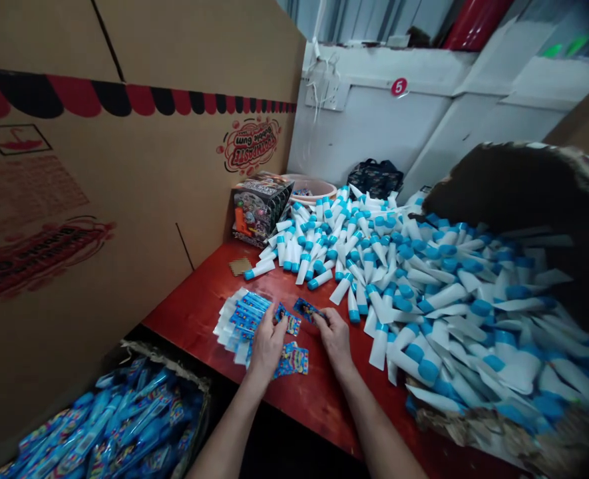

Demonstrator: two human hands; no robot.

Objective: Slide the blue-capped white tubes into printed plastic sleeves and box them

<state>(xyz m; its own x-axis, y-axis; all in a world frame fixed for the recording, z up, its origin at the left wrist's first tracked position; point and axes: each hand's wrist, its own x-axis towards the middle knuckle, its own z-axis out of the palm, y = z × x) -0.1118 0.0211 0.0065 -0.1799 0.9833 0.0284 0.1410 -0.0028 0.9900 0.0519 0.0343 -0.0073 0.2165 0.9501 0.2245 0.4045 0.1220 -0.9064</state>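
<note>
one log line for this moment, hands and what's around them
left hand: on sticker stack | right hand: pinching one sticker | table: pile of white tubes | bin of labelled tubes below

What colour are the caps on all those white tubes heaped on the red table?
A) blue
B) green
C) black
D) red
A: the white tubes piled across the red table each end in a blue cap, and no tube shows a cap of another colour. The left hand and right hand rest beside the pile, on small printed stickers.
</note>
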